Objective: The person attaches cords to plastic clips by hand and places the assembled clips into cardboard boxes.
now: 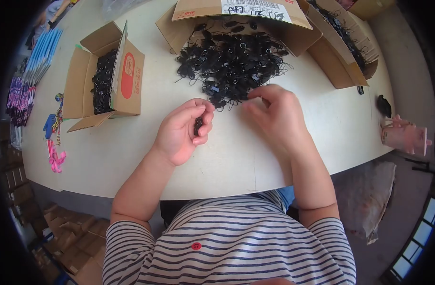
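A loose pile of small black pieces with thin cords and metal rings (236, 57) spills from an overturned cardboard box (193, 10) onto the white table. My left hand (182, 130), palm turned up, has its fingers curled round a small black piece (198, 125) in front of the pile. At the pile's lower right edge is my right hand (277, 111), its thumb and forefinger close to the black pieces. Those fingertips are slightly blurred, and whether they pinch anything is hidden.
On the left stands an open carton (132, 80) holding black pieces. Another long carton (338, 71) with black pieces is at the right. Blue and purple straps (42, 50), a pink ribbon (56, 159) and a pink cup (405, 137) lie toward the table (227, 175) sides.
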Action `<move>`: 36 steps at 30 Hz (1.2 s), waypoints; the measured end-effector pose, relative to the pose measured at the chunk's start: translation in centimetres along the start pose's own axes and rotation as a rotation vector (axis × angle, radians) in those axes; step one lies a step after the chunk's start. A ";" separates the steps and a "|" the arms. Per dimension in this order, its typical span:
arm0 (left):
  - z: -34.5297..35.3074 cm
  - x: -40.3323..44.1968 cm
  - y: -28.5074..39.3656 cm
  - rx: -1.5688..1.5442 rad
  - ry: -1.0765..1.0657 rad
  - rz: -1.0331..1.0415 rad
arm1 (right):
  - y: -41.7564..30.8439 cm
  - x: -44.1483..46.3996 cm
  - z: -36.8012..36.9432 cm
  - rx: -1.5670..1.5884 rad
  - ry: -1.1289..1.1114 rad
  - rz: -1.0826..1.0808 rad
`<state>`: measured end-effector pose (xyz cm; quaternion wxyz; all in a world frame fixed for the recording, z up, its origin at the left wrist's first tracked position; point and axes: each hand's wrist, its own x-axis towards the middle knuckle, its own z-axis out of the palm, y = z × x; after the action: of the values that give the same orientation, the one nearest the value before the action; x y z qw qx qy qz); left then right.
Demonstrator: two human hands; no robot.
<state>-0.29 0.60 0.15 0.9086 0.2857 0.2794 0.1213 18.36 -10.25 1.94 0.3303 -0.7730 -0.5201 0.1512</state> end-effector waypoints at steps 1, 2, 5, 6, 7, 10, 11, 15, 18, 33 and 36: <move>0.0 0.0 0.0 0.004 0.000 0.003 | -0.3 0.1 -0.1 0.013 -0.133 0.127; -0.1 -0.1 -0.1 0.011 0.004 0.006 | 0.0 0.0 0.2 0.001 -0.121 0.093; 0.1 -0.1 0.0 0.039 0.003 0.005 | 0.8 0.0 0.7 0.076 -0.082 0.022; 0.3 -0.2 0.0 0.053 0.001 -0.004 | 0.4 0.1 0.5 0.179 -0.068 0.020; 0.4 -0.3 0.0 0.069 -0.001 -0.012 | 0.1 0.1 0.3 0.282 -0.053 0.017; 1.2 -0.6 -0.3 0.252 -0.026 -0.054 | 0.0 0.0 0.0 0.522 -0.082 -0.076; 0.8 -0.5 -0.5 0.240 -0.076 -0.082 | 0.0 -0.1 -0.2 0.581 -0.107 -0.104; 1.8 -0.7 -0.5 0.340 -0.119 -0.050 | -0.1 -0.1 -0.6 0.804 -0.220 -0.218; 2.1 -0.9 -0.2 0.310 -0.180 -0.040 | -0.1 -0.2 -0.2 0.880 -0.277 -0.270; 1.3 -0.5 -0.8 0.344 0.062 0.207 | 0.0 -0.3 0.3 0.727 -0.170 -0.054; 1.0 -0.5 -0.7 0.353 0.124 0.247 | 0.0 -0.3 0.3 0.700 -0.150 -0.032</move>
<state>-0.07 -0.61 0.57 0.8040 0.4642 0.3145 0.1982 18.06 -10.37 1.74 0.5384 -0.5917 -0.4714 0.3712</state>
